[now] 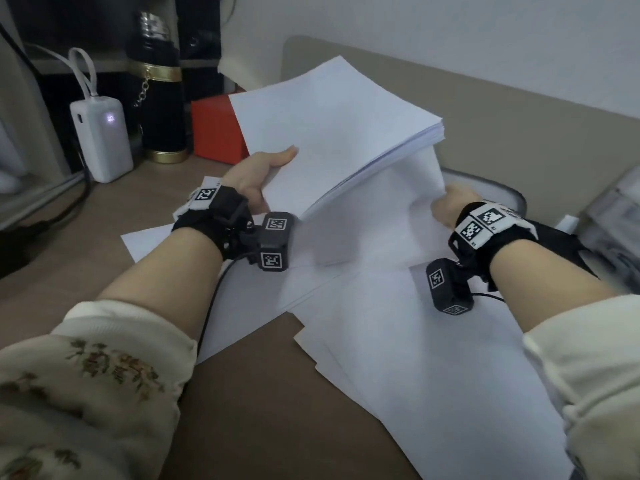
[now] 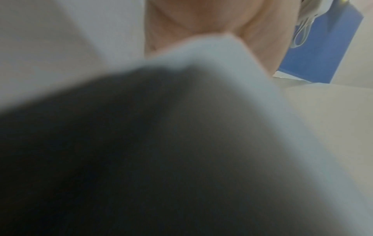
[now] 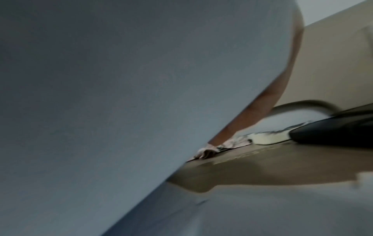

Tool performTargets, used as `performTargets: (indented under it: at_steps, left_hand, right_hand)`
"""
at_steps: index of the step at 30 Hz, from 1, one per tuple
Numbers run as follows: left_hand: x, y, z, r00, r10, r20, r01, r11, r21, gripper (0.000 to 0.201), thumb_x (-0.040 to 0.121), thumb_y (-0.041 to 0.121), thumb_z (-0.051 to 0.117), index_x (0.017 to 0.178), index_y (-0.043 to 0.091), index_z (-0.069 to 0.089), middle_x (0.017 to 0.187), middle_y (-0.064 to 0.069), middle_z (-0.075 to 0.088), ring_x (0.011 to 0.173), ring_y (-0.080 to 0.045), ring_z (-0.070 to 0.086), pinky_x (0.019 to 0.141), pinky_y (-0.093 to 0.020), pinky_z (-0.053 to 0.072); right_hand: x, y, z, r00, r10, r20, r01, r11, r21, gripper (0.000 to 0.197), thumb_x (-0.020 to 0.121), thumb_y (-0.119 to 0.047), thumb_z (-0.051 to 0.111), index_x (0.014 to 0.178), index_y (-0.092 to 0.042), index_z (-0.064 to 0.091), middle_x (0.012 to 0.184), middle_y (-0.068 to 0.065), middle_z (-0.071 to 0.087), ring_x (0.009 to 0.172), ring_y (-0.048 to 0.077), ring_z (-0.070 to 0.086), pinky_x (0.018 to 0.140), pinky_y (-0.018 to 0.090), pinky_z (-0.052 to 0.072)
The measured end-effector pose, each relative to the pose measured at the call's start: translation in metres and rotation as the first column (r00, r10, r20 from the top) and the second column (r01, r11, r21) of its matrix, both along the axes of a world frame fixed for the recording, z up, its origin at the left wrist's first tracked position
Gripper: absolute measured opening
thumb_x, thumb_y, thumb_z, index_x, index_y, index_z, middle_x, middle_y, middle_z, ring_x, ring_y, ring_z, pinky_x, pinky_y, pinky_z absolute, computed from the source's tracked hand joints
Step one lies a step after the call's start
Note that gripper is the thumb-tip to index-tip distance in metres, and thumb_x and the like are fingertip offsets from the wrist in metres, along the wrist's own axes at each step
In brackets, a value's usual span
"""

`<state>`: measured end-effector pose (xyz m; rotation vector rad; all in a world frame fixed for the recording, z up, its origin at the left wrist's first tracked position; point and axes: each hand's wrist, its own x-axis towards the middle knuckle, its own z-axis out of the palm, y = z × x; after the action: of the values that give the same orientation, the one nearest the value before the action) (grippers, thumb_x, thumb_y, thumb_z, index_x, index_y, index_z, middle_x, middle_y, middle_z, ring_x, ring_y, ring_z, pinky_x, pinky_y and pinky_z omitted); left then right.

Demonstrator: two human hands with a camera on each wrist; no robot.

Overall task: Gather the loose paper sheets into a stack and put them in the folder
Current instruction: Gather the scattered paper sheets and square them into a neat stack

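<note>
Loose sheets (image 1: 433,358) cover the desk (image 1: 259,410) — gathering is underway. The left hand (image 1: 252,178) grips a stack (image 1: 332,126); the right hand (image 1: 450,206) pinches 1 raised sheet (image 1: 388,216). Next, slip it under the stack squarely.

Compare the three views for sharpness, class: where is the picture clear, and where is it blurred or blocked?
Head view: mostly sharp on the paper stack and left hand, dim light, motion blur at the right edge. Left wrist view: badly defocused, a dark shape fills it. Right wrist view: a sheet blocks most; the rest is smeared.
</note>
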<state>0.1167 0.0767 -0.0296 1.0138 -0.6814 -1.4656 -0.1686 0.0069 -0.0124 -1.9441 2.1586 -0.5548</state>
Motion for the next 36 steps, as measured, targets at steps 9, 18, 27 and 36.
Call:
performTargets:
  at_steps: [9,18,27,36]
  left_hand:
    - [0.027,0.008,-0.001,0.991,0.07,0.111,-0.081,0.992,0.097,0.047,0.078,0.036,0.076,0.121,0.023,0.066,0.129,0.004,0.062,0.1,-0.024,0.066,0.068,-0.039,0.056]
    - [0.04,0.001,-0.002,0.992,-0.013,0.124,-0.003,0.992,0.129,0.081,0.069,0.043,0.08,0.14,0.025,0.047,0.141,0.002,0.047,0.093,-0.031,0.064,0.06,-0.04,0.056]
    - [0.031,-0.008,-0.017,0.975,-0.118,0.188,0.092,0.986,0.142,0.049,0.063,0.033,0.079,0.106,0.012,0.068,0.1,-0.004,0.071,0.087,-0.022,0.067,0.103,-0.039,0.045]
    - [0.012,-0.008,-0.022,0.952,-0.173,0.251,0.135,0.978,0.161,0.041,0.067,0.025,0.073,0.105,0.011,0.066,0.103,-0.005,0.07,0.091,-0.022,0.066,0.098,-0.039,0.048]
  right_hand:
    - [-0.031,-0.006,-0.002,0.989,0.043,0.141,-0.041,0.999,-0.015,0.034,0.089,-0.003,0.046,0.118,-0.011,0.062,0.112,0.018,0.065,0.105,0.037,0.061,0.089,0.037,0.049]
    - [-0.045,-0.012,0.013,0.962,0.125,0.241,-0.151,0.984,0.092,0.035,0.088,0.001,0.057,0.121,-0.01,0.06,0.113,0.012,0.063,0.103,0.027,0.06,0.098,0.038,0.047]
    - [-0.026,-0.027,-0.016,0.864,0.106,0.493,-0.195,0.972,0.133,0.029,0.084,0.009,0.056,0.112,0.002,0.06,0.116,0.019,0.064,0.11,0.036,0.06,0.101,0.049,0.046]
    - [-0.009,-0.004,-0.025,0.686,-0.052,0.726,-0.178,0.956,0.235,0.029,0.1,-0.005,0.04,0.126,0.001,0.053,0.118,0.015,0.064,0.099,0.029,0.063,0.085,0.04,0.053]
